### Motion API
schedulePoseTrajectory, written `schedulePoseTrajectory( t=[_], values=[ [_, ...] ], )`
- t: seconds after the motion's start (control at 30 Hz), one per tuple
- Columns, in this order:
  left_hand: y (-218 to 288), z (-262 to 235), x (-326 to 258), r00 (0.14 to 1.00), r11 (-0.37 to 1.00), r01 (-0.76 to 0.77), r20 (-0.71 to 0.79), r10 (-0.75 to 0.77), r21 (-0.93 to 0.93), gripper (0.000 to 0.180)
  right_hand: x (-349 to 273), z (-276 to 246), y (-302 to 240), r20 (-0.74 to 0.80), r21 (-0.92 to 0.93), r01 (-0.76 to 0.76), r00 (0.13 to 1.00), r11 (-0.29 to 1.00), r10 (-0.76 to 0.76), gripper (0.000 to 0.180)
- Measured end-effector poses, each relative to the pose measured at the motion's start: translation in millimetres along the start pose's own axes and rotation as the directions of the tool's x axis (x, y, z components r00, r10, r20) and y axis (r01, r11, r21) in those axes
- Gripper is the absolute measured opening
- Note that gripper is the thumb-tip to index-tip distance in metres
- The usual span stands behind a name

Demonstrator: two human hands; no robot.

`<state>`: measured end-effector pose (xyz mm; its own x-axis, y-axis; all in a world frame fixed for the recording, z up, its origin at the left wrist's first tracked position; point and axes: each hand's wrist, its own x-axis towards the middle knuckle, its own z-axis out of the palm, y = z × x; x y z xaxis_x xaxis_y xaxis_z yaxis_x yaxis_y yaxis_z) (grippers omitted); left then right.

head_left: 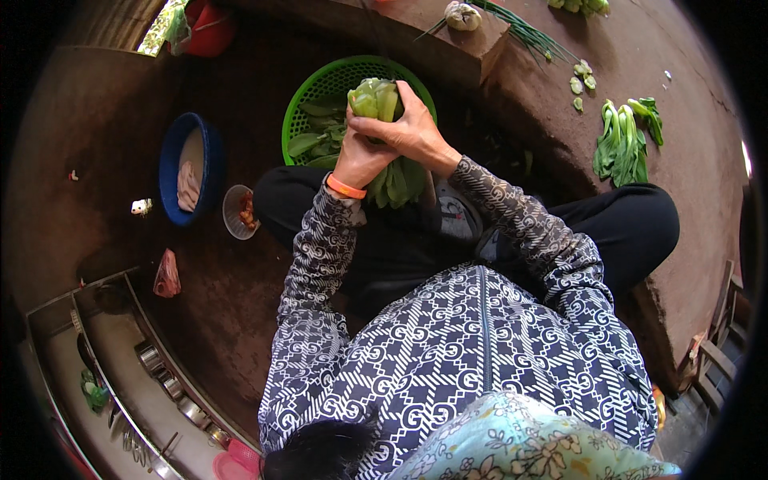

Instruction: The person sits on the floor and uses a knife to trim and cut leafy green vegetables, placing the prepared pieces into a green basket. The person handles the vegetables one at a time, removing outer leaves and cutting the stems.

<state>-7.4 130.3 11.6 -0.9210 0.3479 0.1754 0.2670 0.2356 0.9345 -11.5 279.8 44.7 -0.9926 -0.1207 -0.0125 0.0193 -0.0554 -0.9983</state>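
My left hand (366,158) and my right hand (418,132) are closed together around a bunch of bok choy (374,99). Its pale green stem end points up and away from me, while the dark leaves (394,186) hang below my wrists. Fingers of the left hand are partly hidden behind the right hand. An orange band (346,188) circles my left wrist. Just beneath the bunch stands a green perforated plastic basket (291,120), with loose leaves (306,144) inside.
To the left stand a blue basin (213,164) holding a pale piece in cloudy water and a small clear tub (230,220). A raw meat piece (167,274) lies nearby. More bok choy (620,152), cut stem ends (578,85) and spring onions (524,32) lie on the right ledge. A metal rack (54,320) fills the lower left.
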Motion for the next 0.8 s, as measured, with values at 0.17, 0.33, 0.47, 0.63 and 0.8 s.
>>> schedulePoseTrajectory(
  t=[0.17, 0.33, 0.47, 0.63, 0.8],
  values=[
    [30, -4, -10, 0.915, 0.737, 0.404, 0.247, -0.32, -0.542, 0.088, 2, -2, 4, -0.013, 0.34, -0.024, 0.999, 0.94, 0.03, 0.058],
    [35, -1, -14, 0.885, 0.754, 0.449, 0.122, -0.449, -0.48, 0.063, 9, -11, 2, 0.125, 0.008, 0.066, 0.99, 0.998, -0.066, 0.073],
    [29, -19, -15, 0.86, 0.763, 0.503, 0.154, -0.485, -0.405, 0.055, 14, -28, -1, 0.12, -0.186, -0.023, 0.992, 0.982, 0.046, 0.092],
    [29, -63, 2, 0.898, 0.858, 0.44, -0.111, -0.426, 0.263, 0.043, 12, -42, -8, 0.135, -0.186, 0.019, 0.991, 0.982, 0.007, 0.071],
    [16, -82, 34, 0.931, 0.407, 0.355, -0.281, -0.231, 0.841, 0.036, -9, -32, -17, 0.325, 0.014, -0.118, 0.939, 0.993, 0.107, 0.076]
  ],
)
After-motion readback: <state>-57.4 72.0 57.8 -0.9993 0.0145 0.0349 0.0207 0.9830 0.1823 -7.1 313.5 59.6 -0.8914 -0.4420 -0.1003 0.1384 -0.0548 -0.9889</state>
